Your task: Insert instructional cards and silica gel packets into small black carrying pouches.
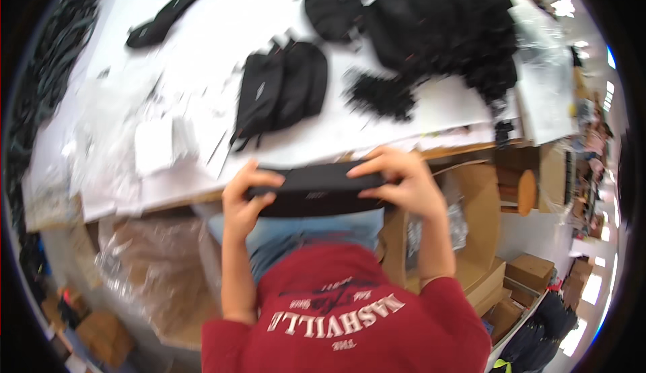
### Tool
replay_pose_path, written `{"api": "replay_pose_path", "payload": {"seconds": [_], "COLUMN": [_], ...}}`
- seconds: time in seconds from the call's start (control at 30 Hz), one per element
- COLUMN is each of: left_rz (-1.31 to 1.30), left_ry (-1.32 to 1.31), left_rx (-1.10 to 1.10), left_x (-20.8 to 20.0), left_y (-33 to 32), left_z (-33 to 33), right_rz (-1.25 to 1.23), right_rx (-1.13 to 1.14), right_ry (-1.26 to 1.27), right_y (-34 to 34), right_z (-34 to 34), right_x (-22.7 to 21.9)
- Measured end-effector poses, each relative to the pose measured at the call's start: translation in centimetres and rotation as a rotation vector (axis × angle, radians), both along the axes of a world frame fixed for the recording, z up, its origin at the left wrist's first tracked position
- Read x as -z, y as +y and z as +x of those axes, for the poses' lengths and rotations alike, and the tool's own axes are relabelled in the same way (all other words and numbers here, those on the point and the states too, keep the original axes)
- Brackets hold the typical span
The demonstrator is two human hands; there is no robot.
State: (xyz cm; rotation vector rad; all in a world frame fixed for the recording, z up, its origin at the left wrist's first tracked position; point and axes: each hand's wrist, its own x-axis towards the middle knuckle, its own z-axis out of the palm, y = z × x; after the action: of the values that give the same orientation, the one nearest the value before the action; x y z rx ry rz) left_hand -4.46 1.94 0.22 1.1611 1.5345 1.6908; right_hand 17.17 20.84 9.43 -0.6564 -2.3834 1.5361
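Observation:
A long black fabric pouch (316,191) with a small pale mark on its front is stretched level between my hands, just off the table's near edge. My left hand (247,194) pinches its left end, thumb below and fingers on top. At the other end my right hand (400,181) grips it the same way, with the thumb on the front face. Beyond it on the white table (202,70) lies a small stack of similar black pouches (279,90).
A big heap of black pouches with dark straps (437,23) covers the far right. Clear plastic bags (114,124) and a white stack of sheets (156,145) lie at left. Below the edge stand a plastic-lined carton (155,272) and an open cardboard box (481,231).

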Motion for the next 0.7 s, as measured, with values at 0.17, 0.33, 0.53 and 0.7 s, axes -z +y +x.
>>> {"api": "replay_pose_path", "payload": {"seconds": [0.17,0.33,0.53,0.7], "left_rz": [0.061,-0.355,-0.54,-0.065], "left_ry": [-0.284,-0.393,-0.757,-1.35], "left_rx": [0.003,0.563,0.629,0.324], "left_x": [0.4,3.0,10.9,13.9], "left_y": [0.6,-4.4,-9.9,-11.0], "left_z": [1.0,-1.3,-0.5,-1.3], "right_rz": [0.111,0.376,0.822,1.448], "right_rx": [0.006,0.558,0.915,0.894], "right_ry": [0.016,0.345,0.393,0.077], "right_y": [3.2,10.6,22.5,30.2], "right_z": [0.2,0.9,0.3,-0.2], "right_x": [-1.2,-7.1,-12.9,-13.5]}}
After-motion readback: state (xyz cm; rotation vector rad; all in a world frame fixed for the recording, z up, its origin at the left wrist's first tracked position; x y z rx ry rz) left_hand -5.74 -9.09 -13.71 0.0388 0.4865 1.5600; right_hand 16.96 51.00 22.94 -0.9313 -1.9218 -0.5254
